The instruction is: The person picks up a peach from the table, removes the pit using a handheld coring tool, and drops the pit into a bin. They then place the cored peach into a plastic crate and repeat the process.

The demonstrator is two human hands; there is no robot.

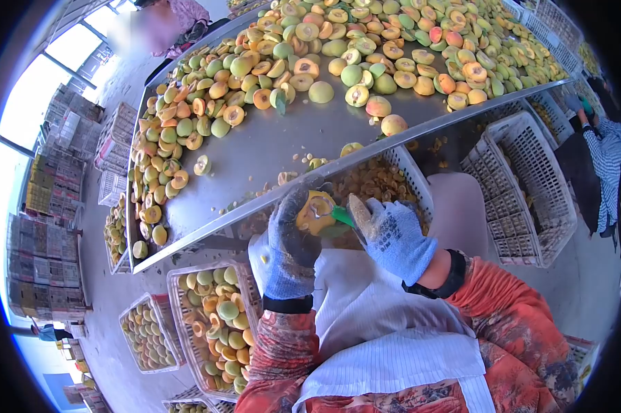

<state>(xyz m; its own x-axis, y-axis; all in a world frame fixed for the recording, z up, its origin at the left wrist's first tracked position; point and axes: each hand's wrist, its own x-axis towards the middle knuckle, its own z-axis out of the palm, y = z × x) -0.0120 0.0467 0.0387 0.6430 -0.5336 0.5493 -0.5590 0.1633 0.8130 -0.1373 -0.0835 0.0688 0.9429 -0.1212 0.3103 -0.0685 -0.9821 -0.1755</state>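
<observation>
The left hand [288, 248] has its gloved fingers curled around a halved fruit [314, 216]; the right hand [396, 237] grips a green tool [343, 215], its metal loop against the flesh. Both are at the near edge of a metal desk [262, 148], beside a crate of scraps [418, 182]. Cut fruit [303, 65] heaps across the desk's far and left sides. On the grey floor [117, 275] stand fruit-filled crates [214, 323]; stacked crates [52, 258] line bright windows [55, 89]. Other people [608, 162] are at left and right.
</observation>
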